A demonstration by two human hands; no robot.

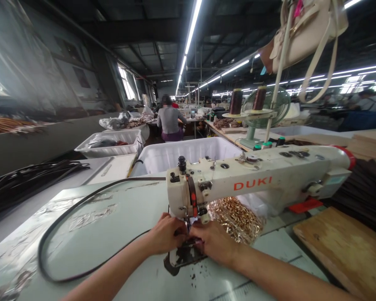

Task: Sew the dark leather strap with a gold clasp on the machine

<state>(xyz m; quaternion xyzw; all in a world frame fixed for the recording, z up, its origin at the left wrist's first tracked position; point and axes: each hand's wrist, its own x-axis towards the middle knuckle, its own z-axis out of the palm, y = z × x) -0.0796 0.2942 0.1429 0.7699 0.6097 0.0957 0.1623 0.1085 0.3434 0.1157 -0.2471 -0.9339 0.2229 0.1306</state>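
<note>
A cream sewing machine [219,177] marked in red lettering stands on the pale table. Below its needle area, my left hand [169,234] is closed, fingers pinched around a long dark strap [40,246]. That strap loops out over the table on the left and runs back behind the machine head. Close against it, to the right of the needle, my right hand [214,242] is closed too, its fingertips pressed together at the needle plate [188,255]. What lies between the right fingertips is hidden. Under the machine arm lies a clear bag of gold-coloured metal hardware [236,219].
Dark straps [19,179] lie piled at the left. A white bin [188,150] stands behind the machine, and a wooden board [347,246] lies at right. Thread cones [236,101] and a hanging beige bag [313,35] are above. A person [171,121] sits farther back.
</note>
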